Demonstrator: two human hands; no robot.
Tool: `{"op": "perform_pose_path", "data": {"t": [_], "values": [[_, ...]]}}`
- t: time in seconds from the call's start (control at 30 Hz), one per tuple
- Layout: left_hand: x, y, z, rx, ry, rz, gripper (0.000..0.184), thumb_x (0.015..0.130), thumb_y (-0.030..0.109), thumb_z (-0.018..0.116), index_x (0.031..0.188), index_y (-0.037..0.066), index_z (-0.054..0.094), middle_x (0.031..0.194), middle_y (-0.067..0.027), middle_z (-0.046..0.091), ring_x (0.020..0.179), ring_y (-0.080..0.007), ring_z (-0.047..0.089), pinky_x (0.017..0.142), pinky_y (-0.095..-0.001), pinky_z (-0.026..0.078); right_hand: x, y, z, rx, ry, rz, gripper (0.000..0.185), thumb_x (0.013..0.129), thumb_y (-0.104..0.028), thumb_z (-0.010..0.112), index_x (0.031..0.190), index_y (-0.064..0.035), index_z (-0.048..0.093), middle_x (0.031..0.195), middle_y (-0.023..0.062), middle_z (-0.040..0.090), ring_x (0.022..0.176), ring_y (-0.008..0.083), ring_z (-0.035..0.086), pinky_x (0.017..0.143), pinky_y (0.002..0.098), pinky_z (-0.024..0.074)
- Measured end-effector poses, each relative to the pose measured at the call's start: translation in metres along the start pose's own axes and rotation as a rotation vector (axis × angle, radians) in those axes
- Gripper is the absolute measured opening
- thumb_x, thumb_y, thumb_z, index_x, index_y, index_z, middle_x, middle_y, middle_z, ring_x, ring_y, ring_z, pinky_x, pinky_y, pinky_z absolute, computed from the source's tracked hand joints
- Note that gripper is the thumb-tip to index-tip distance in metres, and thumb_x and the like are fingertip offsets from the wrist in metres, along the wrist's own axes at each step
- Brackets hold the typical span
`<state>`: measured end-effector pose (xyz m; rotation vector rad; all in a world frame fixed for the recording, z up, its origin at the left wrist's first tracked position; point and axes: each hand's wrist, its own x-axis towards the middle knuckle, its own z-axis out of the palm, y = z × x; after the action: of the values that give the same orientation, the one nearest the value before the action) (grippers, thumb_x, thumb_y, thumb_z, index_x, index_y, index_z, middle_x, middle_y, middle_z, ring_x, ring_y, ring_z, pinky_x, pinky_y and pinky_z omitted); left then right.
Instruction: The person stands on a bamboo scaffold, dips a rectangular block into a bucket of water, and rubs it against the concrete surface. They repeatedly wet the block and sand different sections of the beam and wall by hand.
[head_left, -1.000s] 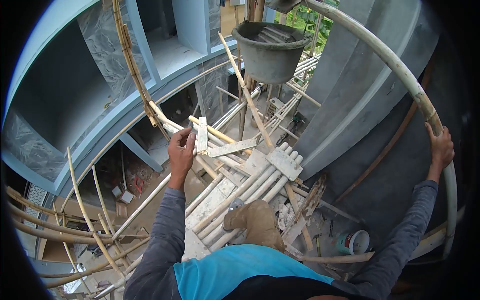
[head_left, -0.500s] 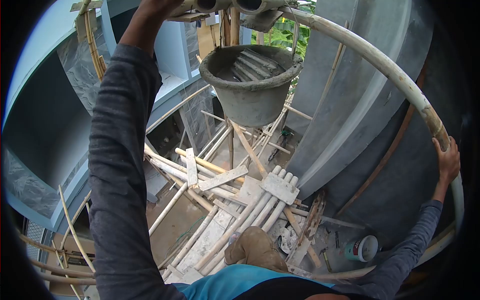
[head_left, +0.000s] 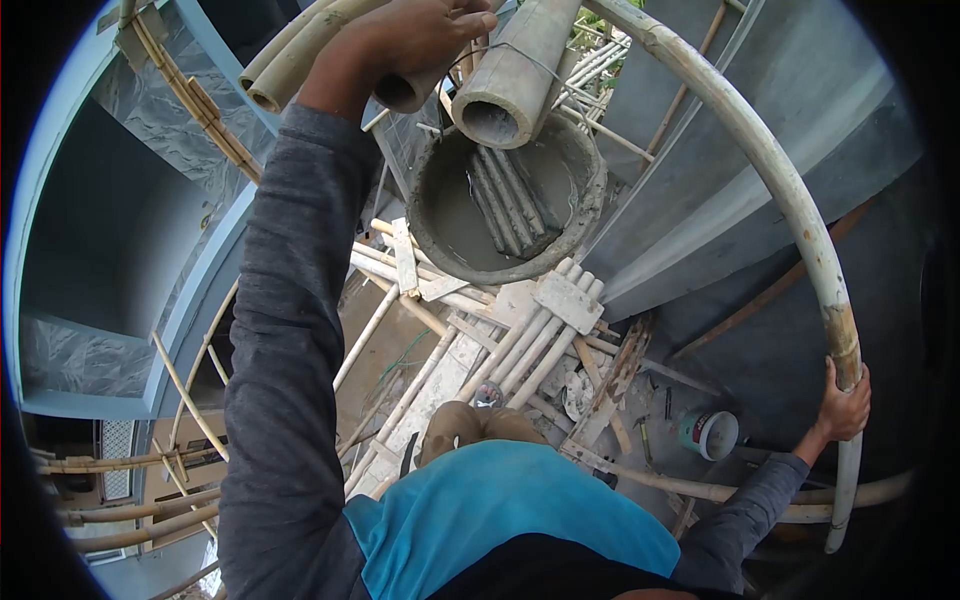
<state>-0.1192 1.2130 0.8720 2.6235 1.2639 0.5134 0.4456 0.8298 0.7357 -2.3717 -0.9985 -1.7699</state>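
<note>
My left hand (head_left: 400, 42) is high up, over the ends of several thick bamboo poles (head_left: 490, 95). Its visible fingers reach right and look apart; part of the hand leaves the frame. Below hangs a mortar-coated bucket (head_left: 428, 235), with thin wire (head_left: 530, 55) around the pole above it. Grey watery mix and a ribbed, mortar-covered piece (head_left: 508, 205) are inside. On the right, my right hand (head_left: 846, 405) is wrapped around a long pale bamboo pole (head_left: 775, 160), which appears curved in this wide view.
Far below lies a scaffold platform of bamboo poles and planks (head_left: 435, 385), with a foot on it. A white-and-green pail (head_left: 712, 436) stands on the floor at right. Grey plastered wall (head_left: 700, 260) rises on the right, a blue-edged building opening (head_left: 120, 230) on the left.
The view has tilted down, so the bucket's inside shows more fully. My left hand has come further into view over the pole ends. My right hand still grips its pole.
</note>
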Motion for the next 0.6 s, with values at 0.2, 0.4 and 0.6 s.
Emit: {"op": "perform_pose_path", "data": {"t": [0.2, 0.4, 0.6], "values": [[0.018, -0.042, 0.019, 0.035, 0.076, -0.005, 0.042, 0.099, 0.030, 0.051, 0.135, 0.010, 0.056, 0.123, -0.0154, 0.065, 0.110, -0.0266, 0.064, 0.097, -0.0360, 0.046, 0.003, -0.007, -0.006, 0.022, 0.060, -0.009, 0.069, 0.058, -0.077, 0.072, 0.100, -0.0229, 0.071, 0.094, -0.0036, 0.072, 0.081, 0.0230, 0.069, 0.070, 0.0391, 0.0531], [0.020, -0.036, 0.019, -0.012, 0.065, -0.025, 0.050, 0.094, 0.029, 0.053, 0.140, 0.010, 0.050, 0.127, -0.0209, 0.061, 0.116, -0.0334, 0.060, 0.101, -0.0385, 0.042, 0.009, -0.010, -0.016, 0.020, 0.072, 0.005, 0.072, 0.054, -0.078, 0.074, 0.097, -0.0209, 0.071, 0.092, -0.0038, 0.072, 0.081, 0.0211, 0.069, 0.073, 0.0376, 0.0532], [0.024, -0.039, 0.021, -0.127, 0.037, 0.065, 0.045, 0.092, 0.013, 0.045, 0.134, -0.002, 0.053, 0.129, -0.0214, 0.060, 0.122, -0.0299, 0.057, 0.105, -0.0360, 0.039, 0.011, -0.012, -0.028, 0.134, 0.011, 0.073, 0.076, 0.050, -0.073, 0.078, 0.098, -0.0134, 0.068, 0.093, 0.0033, 0.069, 0.086, 0.0255, 0.064, 0.080, 0.0425, 0.0475]]}}
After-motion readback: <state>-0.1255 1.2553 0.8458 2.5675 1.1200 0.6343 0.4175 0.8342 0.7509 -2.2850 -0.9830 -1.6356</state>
